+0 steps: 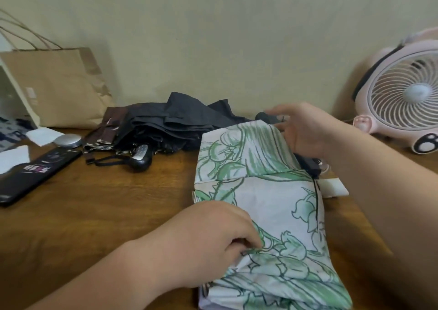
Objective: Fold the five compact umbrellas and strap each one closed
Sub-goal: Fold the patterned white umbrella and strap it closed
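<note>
Left hand: the left hand (213, 241) is nearest, at the near edge of the counter (118, 203). Its fingers are curled and pinch a fold of the floral umbrella's cloth.
Floral umbrella: one floral umbrella (272, 203), collapsed but loose, lies lengthwise from the near edge towards the wall, right of the middle. It is thin pale cloth with green outlined flowers, in flat creased folds.
White tab: a small white tab (334, 187) sticks out from under the umbrella's right side.
Right hand: the right hand (305, 129) lies over the umbrella's far end with its fingers bent across the cloth. Blur hides whether they clasp it. Its forearm covers the counter's right side.
Dark bundle: dark fabric (310, 163) shows under the right hand, mostly hidden.
Dark umbrellas: a heap of dark umbrellas (175, 122), grey and brown and rumpled, lies behind the floral one. The number cannot be told. One glossy black handle (141, 155) with a wrist loop points to the left.
Left edge: one black oblong case (35, 177) with pink lettering, one silver oval object (67, 140) and two white paper scraps (42, 135).
Far left corner: one brown paper bag (59, 89) with twisted handles stands against the wall.
Far right corner: one pink plastic fan (403, 96) with a round grille.
</note>
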{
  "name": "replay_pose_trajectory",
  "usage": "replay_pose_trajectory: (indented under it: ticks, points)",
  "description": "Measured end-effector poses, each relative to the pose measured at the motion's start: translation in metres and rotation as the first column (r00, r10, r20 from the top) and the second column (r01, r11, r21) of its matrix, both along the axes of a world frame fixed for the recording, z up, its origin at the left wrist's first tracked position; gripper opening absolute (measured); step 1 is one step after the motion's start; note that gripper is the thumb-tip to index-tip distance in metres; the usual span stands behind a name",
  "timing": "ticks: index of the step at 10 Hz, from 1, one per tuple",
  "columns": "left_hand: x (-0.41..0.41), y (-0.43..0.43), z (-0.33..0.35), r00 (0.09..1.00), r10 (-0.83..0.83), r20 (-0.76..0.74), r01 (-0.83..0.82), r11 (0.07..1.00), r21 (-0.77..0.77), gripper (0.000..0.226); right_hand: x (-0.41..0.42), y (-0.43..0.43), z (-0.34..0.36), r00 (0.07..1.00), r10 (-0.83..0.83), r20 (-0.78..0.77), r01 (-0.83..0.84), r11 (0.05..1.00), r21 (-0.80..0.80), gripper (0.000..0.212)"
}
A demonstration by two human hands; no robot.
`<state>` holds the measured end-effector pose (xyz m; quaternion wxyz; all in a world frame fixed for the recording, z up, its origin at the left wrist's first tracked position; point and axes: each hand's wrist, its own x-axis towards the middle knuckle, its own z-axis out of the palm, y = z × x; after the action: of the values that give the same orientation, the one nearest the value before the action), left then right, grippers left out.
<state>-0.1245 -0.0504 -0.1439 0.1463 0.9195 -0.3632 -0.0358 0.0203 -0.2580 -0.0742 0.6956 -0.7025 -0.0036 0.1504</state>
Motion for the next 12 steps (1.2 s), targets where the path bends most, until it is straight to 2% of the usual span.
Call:
replay_pose_trajectory:
  ticks: [1,2,3,4,5,6,7,8,9,11,12]
  points:
    - [-0.001,0.011,0.008,1.000,0.015,0.012,-0.015,0.998,-0.066,0.021,0.007,0.016,0.022,0.999,-0.009,0.032,0.006,0.996,0.094,0.070]
    - [-0.003,0.017,0.009,1.000,0.015,-0.016,-0.017,0.996,-0.085,0.019,0.001,0.021,0.040,0.997,-0.055,0.053,0.046,0.986,0.162,0.059]
    - [-0.008,0.015,0.008,1.000,0.021,-0.015,-0.022,0.997,-0.071,0.020,-0.032,0.008,0.041,0.996,-0.010,0.093,0.001,0.996,0.094,0.021]
    - [-0.010,0.019,0.017,0.996,0.054,-0.072,-0.063,0.990,-0.127,0.016,-0.080,-0.009,0.029,0.977,-0.118,0.177,0.100,0.989,0.109,0.040]
    - [-0.014,0.024,0.025,0.988,0.084,-0.131,-0.102,0.985,-0.138,0.010,-0.133,-0.024,0.003,0.982,-0.071,0.176,0.051,0.992,0.115,0.064]
    - [-0.023,0.029,0.036,0.964,0.195,-0.179,-0.219,0.967,-0.130,0.015,-0.159,-0.035,-0.032,0.992,-0.071,0.101,0.058,0.990,0.125,0.070]
    - [-0.024,0.031,0.043,0.862,0.463,-0.206,-0.506,0.802,-0.316,0.037,-0.168,-0.040,-0.058,0.994,-0.104,0.045,0.102,0.993,0.056,0.049]
    - [-0.016,0.028,0.040,0.790,0.428,-0.439,-0.610,0.479,-0.631,0.053,-0.172,-0.039,-0.065,0.987,-0.117,0.107,0.122,0.992,-0.043,0.039]
    - [-0.014,0.024,0.037,0.757,0.274,-0.593,-0.653,0.302,-0.694,0.052,-0.172,-0.038,-0.067,0.977,-0.142,0.162,0.143,0.990,0.004,0.027]
    - [-0.016,0.020,0.033,0.763,0.236,-0.602,-0.646,0.282,-0.709,0.044,-0.176,-0.036,-0.069,0.954,-0.205,0.218,0.197,0.979,0.057,0.020]
    - [-0.015,0.013,0.030,0.717,0.199,-0.668,-0.697,0.246,-0.674,0.042,-0.176,-0.034,-0.069,0.944,-0.239,0.226,0.233,0.971,0.055,0.017]
